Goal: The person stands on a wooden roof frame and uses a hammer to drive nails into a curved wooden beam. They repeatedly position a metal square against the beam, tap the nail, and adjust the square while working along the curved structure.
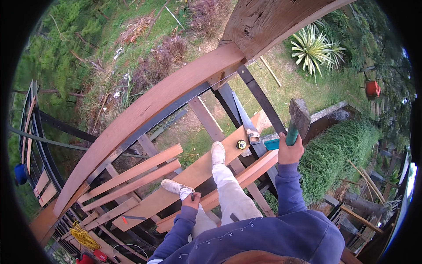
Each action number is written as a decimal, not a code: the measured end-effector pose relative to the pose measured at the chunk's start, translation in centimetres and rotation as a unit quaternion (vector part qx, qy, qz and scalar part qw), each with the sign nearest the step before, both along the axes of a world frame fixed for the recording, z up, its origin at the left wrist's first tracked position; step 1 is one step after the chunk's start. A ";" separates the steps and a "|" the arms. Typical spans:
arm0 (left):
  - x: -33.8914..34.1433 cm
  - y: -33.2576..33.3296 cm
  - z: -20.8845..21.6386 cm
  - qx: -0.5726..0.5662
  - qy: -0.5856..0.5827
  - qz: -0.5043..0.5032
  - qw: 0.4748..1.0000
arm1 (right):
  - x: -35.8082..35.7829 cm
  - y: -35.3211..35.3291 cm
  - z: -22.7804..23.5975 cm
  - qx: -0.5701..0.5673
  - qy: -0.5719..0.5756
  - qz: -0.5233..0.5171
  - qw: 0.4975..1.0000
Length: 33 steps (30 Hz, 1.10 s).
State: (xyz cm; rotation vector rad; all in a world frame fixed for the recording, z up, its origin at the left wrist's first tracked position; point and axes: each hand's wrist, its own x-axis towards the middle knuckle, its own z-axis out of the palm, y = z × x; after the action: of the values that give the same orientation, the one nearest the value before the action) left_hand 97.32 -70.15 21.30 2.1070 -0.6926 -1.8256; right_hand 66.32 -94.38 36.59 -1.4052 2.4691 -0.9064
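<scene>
Grass and dry shrubs lie far below an open timber-and-steel frame, seen from above, with wide gaps between the members. Loose planks (pixel 176 180) span dark steel rails (pixel 263 103), and the person stands on them in white shoes (pixel 218 152), both feet near plank edges with open drops on either side. A long curved wooden beam (pixel 145 110) sweeps across in front, joining a heavier weathered timber (pixel 263 20) at the top.

The right hand (pixel 290 152) is wrapped tight around the green handle of a hammer (pixel 298 119), whose head is raised above the rails. The left hand (pixel 191 201) is pinched narrow by the knee, possibly around a nail, though it is too small to tell. A hand saw (pixel 246 121) and a tape measure (pixel 241 144) rest on the plank just ahead of the forward shoe.
</scene>
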 end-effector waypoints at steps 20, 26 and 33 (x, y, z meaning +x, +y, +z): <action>19.1 -29.1 13.4 -0.252 -0.128 0.073 0.957 | 15.3 -5.6 -13.5 -0.005 -0.634 -0.064 0.771; 22.3 -31.1 12.7 -0.188 -0.186 0.010 0.965 | 18.3 -12.0 -12.9 -0.225 -0.682 -0.171 0.675; 20.7 -31.4 11.6 -0.234 -0.216 -0.005 0.948 | 21.0 -16.0 -13.8 -0.139 -0.613 -0.151 0.763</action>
State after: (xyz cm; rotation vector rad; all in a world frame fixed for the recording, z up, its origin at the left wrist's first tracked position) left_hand 118.03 -101.56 32.92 2.1658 -1.1113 -1.0525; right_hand 87.28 -110.36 22.80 -0.1462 1.5032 -1.5920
